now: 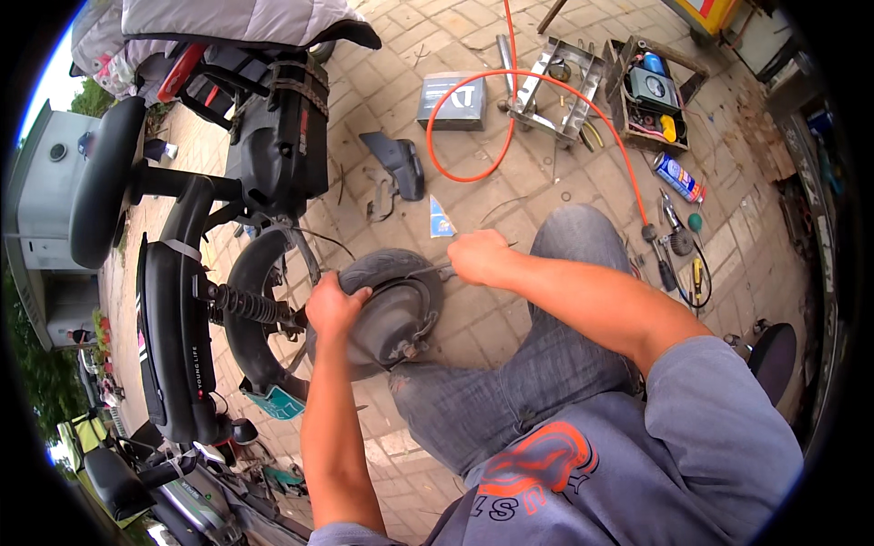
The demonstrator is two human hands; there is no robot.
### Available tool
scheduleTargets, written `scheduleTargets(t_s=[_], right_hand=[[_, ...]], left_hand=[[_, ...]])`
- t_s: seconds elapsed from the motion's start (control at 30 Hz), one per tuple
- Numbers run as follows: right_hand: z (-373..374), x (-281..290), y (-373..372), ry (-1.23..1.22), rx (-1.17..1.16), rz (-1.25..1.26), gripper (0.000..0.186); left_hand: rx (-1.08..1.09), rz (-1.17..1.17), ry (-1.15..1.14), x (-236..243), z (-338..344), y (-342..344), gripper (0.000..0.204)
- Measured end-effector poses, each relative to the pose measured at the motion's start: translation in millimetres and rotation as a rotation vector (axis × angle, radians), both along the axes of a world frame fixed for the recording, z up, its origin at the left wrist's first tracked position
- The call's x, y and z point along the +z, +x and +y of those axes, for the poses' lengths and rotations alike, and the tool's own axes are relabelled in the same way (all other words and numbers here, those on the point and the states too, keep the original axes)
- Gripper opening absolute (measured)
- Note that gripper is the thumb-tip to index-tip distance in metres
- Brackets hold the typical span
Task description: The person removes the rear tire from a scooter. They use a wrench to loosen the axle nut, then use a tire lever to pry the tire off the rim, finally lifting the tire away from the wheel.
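Observation:
A scooter wheel (382, 323) with a black tyre and dark hub stands low between my legs, beside the scooter's black rear fender (246, 318) and shock absorber (255, 305). My left hand (335, 305) grips the wheel's upper left side, thumb toward the tyre. My right hand (478, 257) is closed on a thin metal lever (428, 270) that reaches across to the tyre's upper right edge. The lever's tip against the tyre is too small to make out clearly.
A scooter (282, 127) stands at left. An orange hose (619, 136) loops over the paving past a grey box (451, 100), metal tray (555, 86) and toolbox (655, 100). A spray can (678, 177), air tool (674, 237) and plastic cover (401, 168) lie around.

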State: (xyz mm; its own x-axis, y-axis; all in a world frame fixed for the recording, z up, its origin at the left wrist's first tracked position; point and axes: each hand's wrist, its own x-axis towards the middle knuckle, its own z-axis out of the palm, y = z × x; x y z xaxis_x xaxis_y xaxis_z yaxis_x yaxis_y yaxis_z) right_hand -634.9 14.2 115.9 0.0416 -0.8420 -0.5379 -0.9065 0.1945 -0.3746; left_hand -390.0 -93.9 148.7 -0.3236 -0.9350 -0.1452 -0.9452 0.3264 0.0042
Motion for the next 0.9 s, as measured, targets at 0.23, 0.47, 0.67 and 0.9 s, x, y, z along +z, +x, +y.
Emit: scheduleTargets(t_s=[0.23,0.47,0.67,0.9], right_hand=[[-102,18,27,-0.073,0.589,0.433,0.031],[-61,18,35,-0.133,0.425,0.326,0.025],[29,-51,35,-0.023,-0.212,-0.037,0.022],[20,-47,14,0.025,-0.220,-0.116,0.024]], left_hand=[[-0.027,0.020,0.050,-3,-2,-10,0.057],[0.033,-0.023,0.050,7,-1,-8,0.059],[-0.018,-0.007,-0.045,-5,1,-10,0.053],[0.001,0.018,-0.007,-1,0,-1,0.054]])
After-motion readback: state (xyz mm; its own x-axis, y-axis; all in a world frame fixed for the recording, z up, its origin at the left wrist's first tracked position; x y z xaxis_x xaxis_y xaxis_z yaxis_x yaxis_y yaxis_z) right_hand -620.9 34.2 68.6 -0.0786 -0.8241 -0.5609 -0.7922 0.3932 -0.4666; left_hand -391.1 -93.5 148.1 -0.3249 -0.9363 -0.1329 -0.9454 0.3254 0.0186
